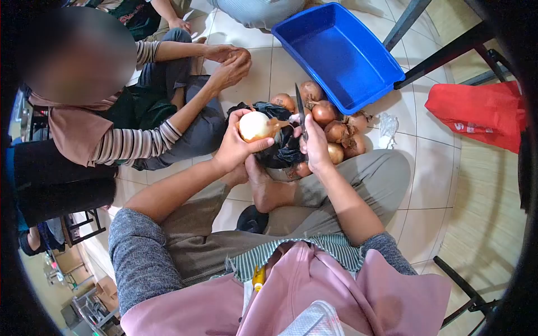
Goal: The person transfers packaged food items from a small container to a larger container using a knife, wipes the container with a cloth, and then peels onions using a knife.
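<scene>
My left hand (238, 143) holds a partly peeled onion (255, 126), its pale flesh showing and loose brown skin at its right end. In my right hand (315, 143) is a knife (300, 103), its dark blade pointing up and away from me. The blade stands just right of the onion's skin end, with a small gap. Beneath both hands lies a black plastic bag (286, 152). Several unpeeled brown onions (324, 113) are heaped on the floor right of the bag, partly behind my right hand.
An empty blue basin (347, 56) stands beyond the onions. At the left a seated co-worker's hands (231, 66) hold something brownish. A red bag (476, 112) lies at the right near dark metal legs (443, 53). Crumpled clear plastic (388, 130) is beside the onions.
</scene>
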Motion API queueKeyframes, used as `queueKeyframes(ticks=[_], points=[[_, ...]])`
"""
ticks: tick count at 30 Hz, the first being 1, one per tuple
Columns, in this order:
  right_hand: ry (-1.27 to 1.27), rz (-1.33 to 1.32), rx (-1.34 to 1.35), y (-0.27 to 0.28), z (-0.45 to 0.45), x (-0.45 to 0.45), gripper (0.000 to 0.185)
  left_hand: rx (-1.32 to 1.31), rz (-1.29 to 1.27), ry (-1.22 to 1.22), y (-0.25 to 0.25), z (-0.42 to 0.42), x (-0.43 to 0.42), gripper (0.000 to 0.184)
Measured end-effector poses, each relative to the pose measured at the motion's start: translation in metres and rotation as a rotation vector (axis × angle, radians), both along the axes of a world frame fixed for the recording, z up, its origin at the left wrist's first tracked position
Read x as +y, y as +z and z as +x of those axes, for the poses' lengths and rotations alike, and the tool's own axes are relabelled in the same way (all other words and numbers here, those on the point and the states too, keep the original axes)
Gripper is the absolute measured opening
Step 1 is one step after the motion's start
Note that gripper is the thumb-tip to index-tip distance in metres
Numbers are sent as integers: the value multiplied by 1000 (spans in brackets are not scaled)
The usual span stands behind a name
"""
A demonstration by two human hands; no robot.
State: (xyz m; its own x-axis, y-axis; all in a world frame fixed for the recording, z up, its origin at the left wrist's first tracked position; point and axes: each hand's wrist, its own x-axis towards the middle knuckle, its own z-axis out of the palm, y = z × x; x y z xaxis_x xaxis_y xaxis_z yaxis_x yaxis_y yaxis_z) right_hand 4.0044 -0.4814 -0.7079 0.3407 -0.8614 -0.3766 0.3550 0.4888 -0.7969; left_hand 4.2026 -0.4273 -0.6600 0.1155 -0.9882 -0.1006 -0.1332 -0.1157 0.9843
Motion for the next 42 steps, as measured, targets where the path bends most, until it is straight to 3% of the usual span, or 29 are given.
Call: queueKeyframes(ticks=[1, 4, 5, 6, 9, 10, 13, 17, 18, 21, 23, 26, 33, 36, 37, 39, 42], points=[[70, 36, 19, 3, 0, 0, 48, 77, 77, 33, -1, -1, -2, 86], [316, 64, 88, 12, 8, 5, 64, -7, 24, -54, -9, -5, -3, 82], [334, 50, 23, 9, 10, 6, 58, -33, 1, -90, -14, -6, -3, 81], [264, 86, -14, 12, 14, 15, 52, -93, -37, -121, -7, -7, 5, 77], [176, 160, -26, -11, 18, 15, 36, 121, 19, -69, -27, -8, 2, 68], [167, 164, -19, -14, 18, 15, 32, 342, 69, -56, -36, -4, 0, 57], [130, 100, -11, -7, 14, 30, 24, 286, 382, 41, -10, -2, 4, 54], [-82, -397, 164, -32, 33, 26, 24, 93, 489, -38, -14, 4, -6, 53], [-69, -354, 218, -26, 31, 23, 25, 64, 505, -63, -13, 7, -7, 53], [-53, -168, 292, 22, 18, 23, 30, 470, 428, -116, -4, 15, 6, 48], [-39, -199, 463, -17, 16, 12, 23, 695, 456, -132, -2, 19, 4, 45], [-112, -193, 463, -27, 19, 13, 28, 931, 505, -120, -4, 24, 2, 43], [-43, -298, 605, -20, 15, 12, 27, 489, 447, -172, -7, 25, 2, 48], [-221, -165, 390, -12, 19, 14, 28, 421, 356, -264, 5, 33, 8, 53], [-319, -277, 404, -23, 18, 5, 28, 389, 325, -311, 1, 38, 7, 54], [-215, -293, 587, -32, 1, -7, 27, 334, 299, -355, 0, 44, 8, 55], [-11, -415, 558, -25, 1, -4, 32, 329, 284, -316, 2, 44, 14, 56]])
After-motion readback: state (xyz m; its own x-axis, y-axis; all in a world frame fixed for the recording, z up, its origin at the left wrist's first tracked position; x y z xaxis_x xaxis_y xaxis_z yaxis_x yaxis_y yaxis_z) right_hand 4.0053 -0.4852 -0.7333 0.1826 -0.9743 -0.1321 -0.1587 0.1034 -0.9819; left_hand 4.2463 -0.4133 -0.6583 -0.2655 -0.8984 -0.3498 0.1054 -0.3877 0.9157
